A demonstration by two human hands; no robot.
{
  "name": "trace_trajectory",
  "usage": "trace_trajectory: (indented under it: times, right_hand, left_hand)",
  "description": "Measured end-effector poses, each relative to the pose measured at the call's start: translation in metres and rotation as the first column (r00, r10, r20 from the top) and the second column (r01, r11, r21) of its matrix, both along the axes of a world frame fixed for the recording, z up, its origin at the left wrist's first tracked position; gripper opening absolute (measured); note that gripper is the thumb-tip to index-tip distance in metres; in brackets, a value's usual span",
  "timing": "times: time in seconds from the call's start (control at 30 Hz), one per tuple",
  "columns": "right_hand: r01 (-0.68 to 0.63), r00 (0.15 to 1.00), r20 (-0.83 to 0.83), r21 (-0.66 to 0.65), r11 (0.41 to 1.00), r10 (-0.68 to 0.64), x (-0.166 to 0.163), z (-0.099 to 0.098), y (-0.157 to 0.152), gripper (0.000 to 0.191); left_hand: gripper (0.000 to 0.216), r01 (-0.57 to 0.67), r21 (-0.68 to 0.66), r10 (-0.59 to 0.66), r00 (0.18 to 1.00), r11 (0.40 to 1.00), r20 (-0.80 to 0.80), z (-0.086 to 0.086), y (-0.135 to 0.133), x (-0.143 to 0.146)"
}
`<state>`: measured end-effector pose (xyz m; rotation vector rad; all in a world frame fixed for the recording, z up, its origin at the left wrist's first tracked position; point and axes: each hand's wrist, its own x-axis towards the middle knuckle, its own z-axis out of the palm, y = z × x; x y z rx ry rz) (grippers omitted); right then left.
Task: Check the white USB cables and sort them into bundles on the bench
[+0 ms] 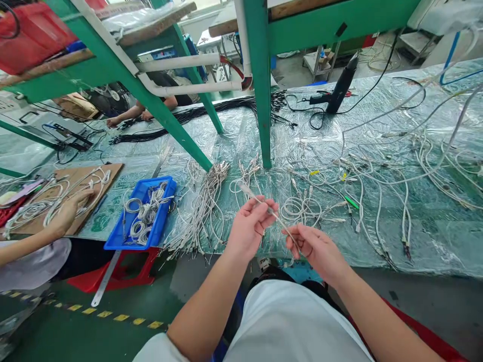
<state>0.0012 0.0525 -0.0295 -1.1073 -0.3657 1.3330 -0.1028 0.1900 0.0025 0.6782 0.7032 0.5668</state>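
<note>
Just above the near edge of the surface (433, 241): left hand (249, 227), fingers (268, 206) pinched shut on a white cable (279, 223). Right hand (315, 247), fingers (296, 237) closed on the same cable, lower down. The cable is taut between them, long axis diagonal, up-left to down-right. The connector end (243, 188) projects up-left past the left hand, so the left is nearer. Beyond: a loose bundle of white cables (204, 206). Farther left: a blue tray (124, 236) of coils and a co-worker's hand (71, 208) on cardboard (109, 173).
</note>
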Motion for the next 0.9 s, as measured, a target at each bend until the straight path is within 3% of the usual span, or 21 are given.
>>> trace_trajectory:
  times: [0.1, 0.23, 0.4, 0.5, 0.73, 0.9]
  right_hand:
    - [-0.069, 0.997, 0.03, 0.024, 0.997, 0.068, 0.014, -0.027, 0.0, 0.043]
    - [-0.212, 0.95, 0.217, -0.072, 0.975, 0.223, 0.02, -0.066, -0.006, 0.042]
    - [-0.322, 0.899, 0.266, -0.133, 0.937, 0.346, 0.008, -0.082, -0.025, 0.038]
    - [-0.363, 0.854, 0.328, -0.179, 0.914, 0.403, -0.005, -0.09, -0.045, 0.041]
    - [-0.345, 0.749, 0.448, -0.365, 0.864, 0.489, -0.027, -0.12, -0.095, 0.042]
    - [-0.299, 0.757, 0.439, -0.426, 0.854, 0.484, -0.031, -0.122, -0.126, 0.045]
  left_hand:
    - [0.019, -0.143, 0.065, 0.141, 0.989, 0.988, 0.033, -0.001, 0.023, -0.005]
    - [0.019, -0.313, 0.145, 0.307, 0.949, 0.938, 0.067, 0.005, 0.053, -0.02]
    - [0.021, -0.415, 0.203, 0.401, 0.91, 0.887, 0.106, 0.016, 0.063, -0.041]
    - [0.018, -0.377, 0.204, 0.368, 0.926, 0.904, 0.083, 0.024, 0.044, -0.046]
    - [0.023, -0.144, 0.074, 0.14, 0.988, 0.987, 0.061, 0.043, -0.015, -0.037]
    - [0.024, 0.023, -0.055, -0.015, 0.989, 0.998, 0.148, 0.052, -0.033, -0.037]
